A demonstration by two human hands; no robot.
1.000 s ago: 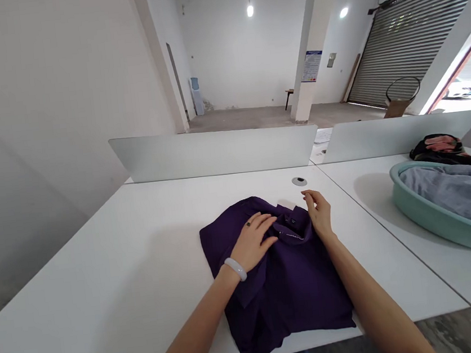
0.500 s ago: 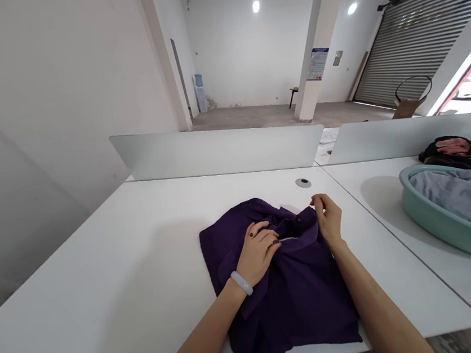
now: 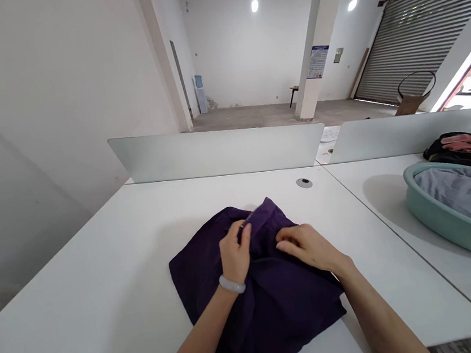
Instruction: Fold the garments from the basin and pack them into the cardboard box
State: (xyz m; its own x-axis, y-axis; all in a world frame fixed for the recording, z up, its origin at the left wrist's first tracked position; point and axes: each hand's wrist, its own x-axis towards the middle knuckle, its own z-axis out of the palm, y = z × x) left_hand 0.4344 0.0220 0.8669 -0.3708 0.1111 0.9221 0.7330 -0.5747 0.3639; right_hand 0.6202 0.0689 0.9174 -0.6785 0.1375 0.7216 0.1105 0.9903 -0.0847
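A dark purple garment [image 3: 291, 289] lies crumpled on the white table [image 3: 105, 304], its folded upper edge raised to a point. My left hand [image 3: 235, 251], with a pale bangle at the wrist, pinches that edge between thumb and fingers at the upper middle of the cloth. On the right side of the garment, my right hand [image 3: 305, 243] is closed on the cloth, its fingertips bent into a fold. The fabric under both hands is bunched, and its lower part spreads toward the front edge of the table.
A green basin [image 3: 448, 220] holding grey cloth [image 3: 470, 189] stands on the right table section. Behind it lies a black and pink cloth bundle [image 3: 457, 145]. Frosted dividers [image 3: 224, 152] run along the back edge, near a round cable hole [image 3: 304, 183].
My right hand has moved left and down from the garment's upper right corner. My left hand has shifted slightly left and now pinches the edge. The garment has turned and spread leftward.
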